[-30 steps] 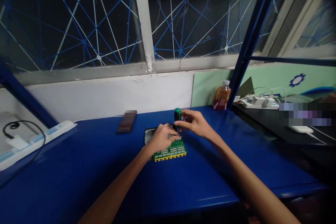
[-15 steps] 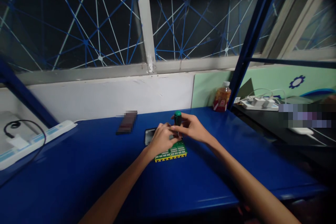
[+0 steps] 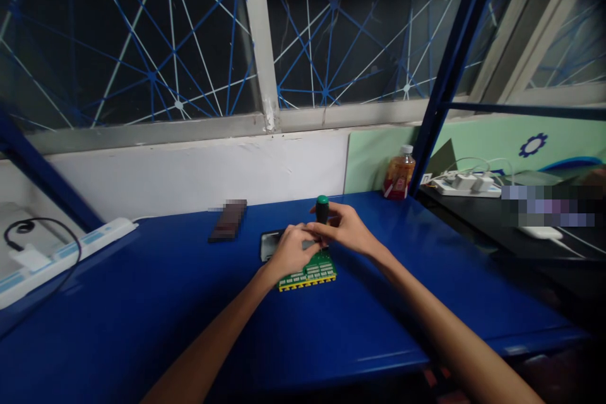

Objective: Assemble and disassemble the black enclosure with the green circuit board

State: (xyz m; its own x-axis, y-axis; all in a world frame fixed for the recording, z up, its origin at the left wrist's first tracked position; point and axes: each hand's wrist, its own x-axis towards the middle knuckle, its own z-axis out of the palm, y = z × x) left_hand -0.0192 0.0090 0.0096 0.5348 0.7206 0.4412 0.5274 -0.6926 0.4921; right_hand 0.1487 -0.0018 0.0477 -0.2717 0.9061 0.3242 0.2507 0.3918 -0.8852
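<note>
A green circuit board point(image 3: 310, 273) with a yellow front edge and rows of pale connectors lies on the blue table. My right hand point(image 3: 348, 227) grips a screwdriver point(image 3: 322, 209), whose black handle with a green cap stands nearly upright over the back part of the board. Low over the board, my left hand point(image 3: 292, 247) has its fingers bent close to the screwdriver's lower end. What those fingertips pinch, if anything, is hidden. Behind the left hand is a dark-rimmed, shallow grey tray-like item point(image 3: 269, 245), partly covered by it.
A dark flat item point(image 3: 228, 221), partly blurred out, lies at the back of the table point(image 3: 189, 315). A drink bottle point(image 3: 399, 173) stands by the blue frame post at back right. White power strips point(image 3: 101, 237) with cables are at left and on the black desk at right.
The screwdriver handle sits slightly higher and a touch further right. Both hands stay over the board in nearly the same place, and the view has shifted a little.
</note>
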